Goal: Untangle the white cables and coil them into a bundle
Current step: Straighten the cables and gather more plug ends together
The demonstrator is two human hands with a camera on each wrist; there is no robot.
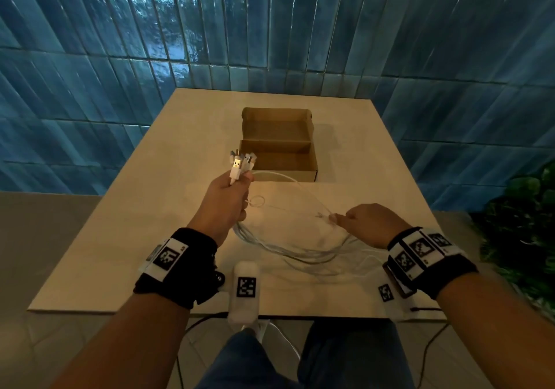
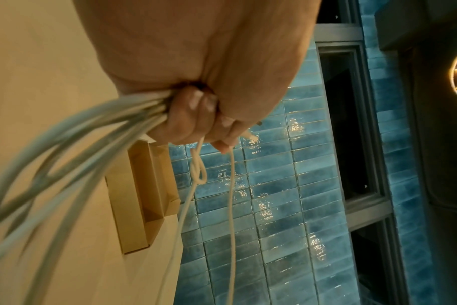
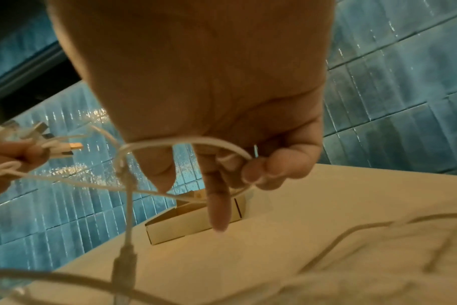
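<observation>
Fingers (image 2: 196,115) of the left hand (image 1: 223,199) curled tight round a bunch of white cables (image 1: 288,247), USB plugs (image 1: 241,163) sticking up above the fist. Fingers (image 3: 269,171) of the right hand (image 1: 371,223) pinching a single cable end, index finger stretched out straight, the rest curled. Between the two hands, one thin strand pulled fairly taut with a small loop (image 1: 256,200) knotted just beside the left fist.

Cardboard box (image 1: 279,145) open on the counter (image 1: 126,238) beyond the hands, two compartments side by side, nothing visible in either. Cables apart from the box, sagging from the left fist in a long arc onto the counter and up toward the right hand.

Hard to make out: number of cables in the bunch, strands blurred in both wrist views; how the knot is tied; exact type of connector at the right fingertips.

Left forearm raised, fist held above the counter, knuckles outward. Right hand lower, nearer the counter, back of the hand upward. Black wristbands (image 1: 177,265) with printed markers on both wrists. Blue tiled wall (image 1: 270,28) behind.
</observation>
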